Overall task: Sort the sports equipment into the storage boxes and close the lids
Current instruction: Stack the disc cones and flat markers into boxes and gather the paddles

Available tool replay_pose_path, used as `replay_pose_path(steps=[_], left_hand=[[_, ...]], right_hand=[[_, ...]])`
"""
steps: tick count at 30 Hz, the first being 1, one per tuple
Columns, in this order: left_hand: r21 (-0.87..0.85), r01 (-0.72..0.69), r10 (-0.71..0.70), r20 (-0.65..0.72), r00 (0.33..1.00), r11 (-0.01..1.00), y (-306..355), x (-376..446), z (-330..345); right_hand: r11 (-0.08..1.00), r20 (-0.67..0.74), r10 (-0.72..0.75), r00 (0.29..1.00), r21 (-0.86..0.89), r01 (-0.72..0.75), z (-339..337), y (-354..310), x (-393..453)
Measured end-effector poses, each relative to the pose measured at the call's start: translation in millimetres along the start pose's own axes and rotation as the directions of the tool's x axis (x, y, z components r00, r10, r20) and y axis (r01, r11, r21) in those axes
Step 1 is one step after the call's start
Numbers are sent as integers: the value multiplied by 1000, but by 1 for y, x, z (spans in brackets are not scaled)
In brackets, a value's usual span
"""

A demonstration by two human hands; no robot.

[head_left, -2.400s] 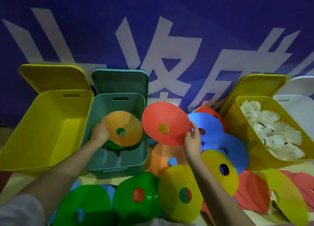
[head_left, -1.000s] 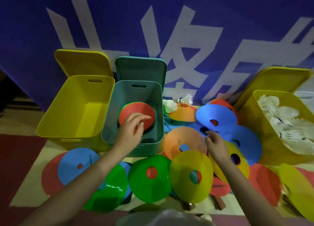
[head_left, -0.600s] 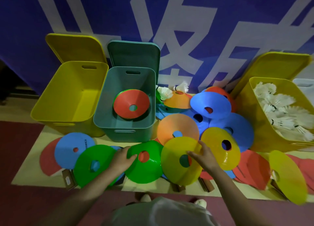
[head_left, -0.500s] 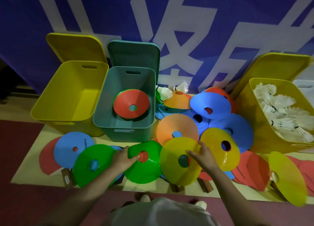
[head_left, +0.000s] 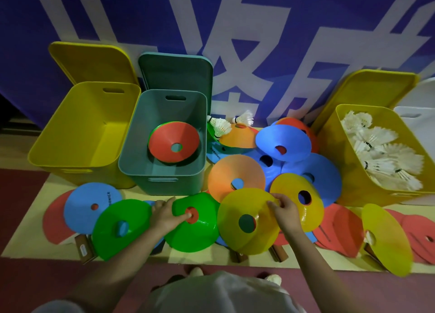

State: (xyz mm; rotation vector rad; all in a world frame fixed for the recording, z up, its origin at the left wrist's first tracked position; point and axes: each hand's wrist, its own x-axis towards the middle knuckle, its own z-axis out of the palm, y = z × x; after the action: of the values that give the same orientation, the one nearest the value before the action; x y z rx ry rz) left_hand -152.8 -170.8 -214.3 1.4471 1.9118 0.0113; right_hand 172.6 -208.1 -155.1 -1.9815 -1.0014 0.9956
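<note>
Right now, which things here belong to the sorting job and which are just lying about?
Part of the job:
- left hand on green disc cone
- right hand on yellow disc cone
- teal box holding red disc cone
- empty yellow box
- shuttlecock box
- loose shuttlecocks

Just there:
- blue banner

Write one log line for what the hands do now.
left hand: on green cone | right hand: on yellow cone | teal box: open
</note>
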Motion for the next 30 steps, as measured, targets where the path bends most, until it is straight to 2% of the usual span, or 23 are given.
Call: replay_pose_path(steps=[5, 9, 15, 23, 27, 30], left_hand=[[-8, -44, 44, -5, 999, 999, -5, -6, 1], [62, -119, 121, -15, 993, 991, -10, -14, 3], [51, -110, 113, -64, 992, 993, -14, -15, 4], [4, -120, 119, -95, 988, 993, -21, -3, -3], [63, -205, 211, -94, 973, 977, -26, -5, -4], [100, -403, 414, -149, 898, 910, -31, -14, -1]], right_hand=[[1000, -7, -1, 1000, 16, 1, 4, 3, -3], [1000, 9, -19, 1000, 16, 19, 11, 2, -5], [999, -9, -35, 999, 28, 35, 16, 1, -7], [992, -141, -49, 989, 105, 64, 1, -8, -18], [992, -184, -50, 982, 102, 70, 1, -6, -23], [993, -197, -35, 980, 108, 57, 4, -6, -28]])
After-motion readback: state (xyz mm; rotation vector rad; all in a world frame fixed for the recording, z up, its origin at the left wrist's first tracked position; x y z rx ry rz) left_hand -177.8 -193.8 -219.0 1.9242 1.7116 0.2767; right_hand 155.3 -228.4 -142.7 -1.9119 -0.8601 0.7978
